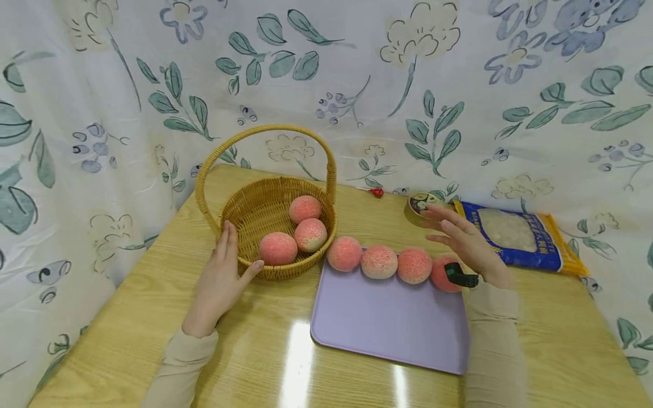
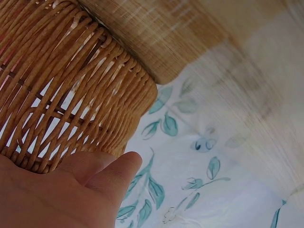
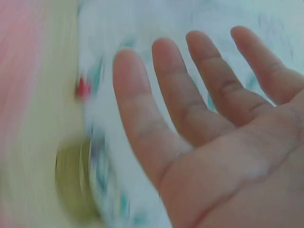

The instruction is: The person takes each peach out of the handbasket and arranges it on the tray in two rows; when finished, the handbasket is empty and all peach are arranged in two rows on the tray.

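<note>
Your left hand (image 1: 216, 283) rests straight-fingered on the basket (image 1: 245, 209), counter's (image 1: 255, 351) left edge; your right hand (image 1: 469, 241) is just kinda spread near peaches (image 1: 378, 262) along the tray's (image 1: 388, 317) back edge.

Basket (image 1: 252, 207) in high head, close left-wrist views

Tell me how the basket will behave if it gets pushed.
The basket will probably slide rather than roll, since it stands upright on a shiny table. Its thin, gappy wicker suggests it is light and gives slightly. The peaches inside look round enough to roll about if it tips.
</note>
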Demonstrator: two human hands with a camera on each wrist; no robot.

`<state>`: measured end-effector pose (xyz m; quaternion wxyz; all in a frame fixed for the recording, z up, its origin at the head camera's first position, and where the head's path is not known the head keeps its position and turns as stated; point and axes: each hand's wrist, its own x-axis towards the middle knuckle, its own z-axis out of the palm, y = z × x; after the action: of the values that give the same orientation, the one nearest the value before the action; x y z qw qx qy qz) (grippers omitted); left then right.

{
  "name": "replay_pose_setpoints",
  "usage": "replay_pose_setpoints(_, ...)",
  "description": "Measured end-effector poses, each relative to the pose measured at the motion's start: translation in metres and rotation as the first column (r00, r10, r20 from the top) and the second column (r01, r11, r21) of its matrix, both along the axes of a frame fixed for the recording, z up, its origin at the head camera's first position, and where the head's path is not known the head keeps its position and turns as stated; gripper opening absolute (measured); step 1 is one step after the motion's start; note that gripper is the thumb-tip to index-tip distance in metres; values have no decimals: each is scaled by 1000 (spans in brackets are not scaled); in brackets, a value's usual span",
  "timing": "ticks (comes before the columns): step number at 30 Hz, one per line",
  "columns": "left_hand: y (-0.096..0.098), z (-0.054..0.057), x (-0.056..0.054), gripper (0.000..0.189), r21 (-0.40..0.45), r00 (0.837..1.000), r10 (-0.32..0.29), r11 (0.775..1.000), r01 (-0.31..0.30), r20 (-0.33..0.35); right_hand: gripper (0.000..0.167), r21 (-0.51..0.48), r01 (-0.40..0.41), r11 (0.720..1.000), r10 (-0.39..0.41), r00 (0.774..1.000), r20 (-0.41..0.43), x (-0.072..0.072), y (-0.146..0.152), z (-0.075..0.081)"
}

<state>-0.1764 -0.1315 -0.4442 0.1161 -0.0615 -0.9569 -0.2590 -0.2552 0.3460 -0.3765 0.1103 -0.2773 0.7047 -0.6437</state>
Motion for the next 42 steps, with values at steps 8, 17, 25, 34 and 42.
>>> replay_pose_setpoints(8,1,0,-1,97,-11,1000,-2,1000,2,-12,50,-15,-199,980,200,977,71,-37,-98,20)
replay_pose_setpoints(17,-1,1,2,98,-5,1000,10,1000,-10,17,49,81,-377,922,348,904,247,-56,-202,16)
replay_pose_setpoints(25,-2,2,4,97,-18,1000,17,1000,-17,-6,49,350,-491,798,384,861,333,-54,-258,6)
replay_pose_setpoints(34,-3,2,3,97,-47,1000,23,999,-24,-21,59,589,-564,578,491,817,300,-60,-309,-6)
replay_pose_setpoints(42,-3,1,3,97,-28,999,25,999,-26,-24,65,646,-531,548,487,831,269,-58,-326,-14)
